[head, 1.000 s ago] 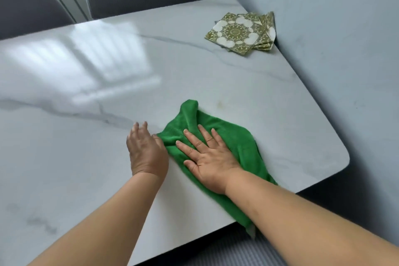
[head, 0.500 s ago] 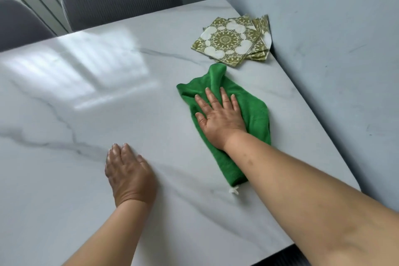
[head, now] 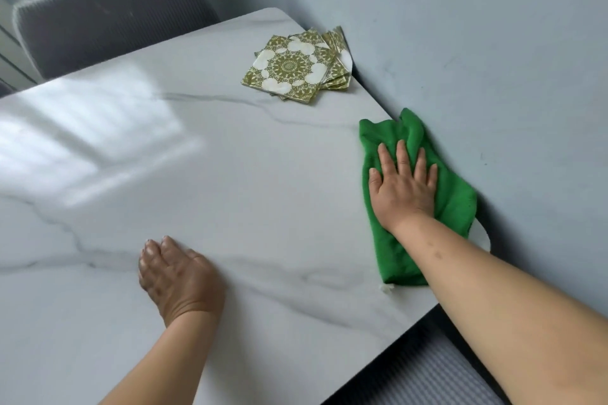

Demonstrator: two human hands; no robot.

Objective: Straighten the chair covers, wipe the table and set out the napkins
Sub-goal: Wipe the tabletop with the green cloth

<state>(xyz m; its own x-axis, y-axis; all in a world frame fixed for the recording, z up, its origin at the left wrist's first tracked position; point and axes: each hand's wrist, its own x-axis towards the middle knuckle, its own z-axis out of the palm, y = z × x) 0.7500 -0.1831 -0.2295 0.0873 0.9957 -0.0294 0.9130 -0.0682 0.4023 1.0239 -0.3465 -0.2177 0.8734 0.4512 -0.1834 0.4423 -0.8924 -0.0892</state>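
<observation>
A green cloth (head: 454, 204) lies on the white marble table (head: 230, 174) at its right edge, touching the wall. My right hand (head: 403, 184) presses flat on the cloth with straight, spread fingers. Resting palm-down on the bare tabletop near the front is my left hand (head: 174, 276), holding nothing. A fanned stack of green-and-white patterned napkins (head: 296, 67) sits at the far right corner of the table, beyond the cloth.
A grey ribbed chair back (head: 108, 13) stands behind the table's far edge. The pale blue wall (head: 493, 59) runs along the table's right side. A ribbed grey chair seat (head: 427, 371) shows under the near right edge.
My right hand has slid the green cloth from the table's front middle toward the far right, up against the wall. My left hand has stayed planted on the tabletop.
</observation>
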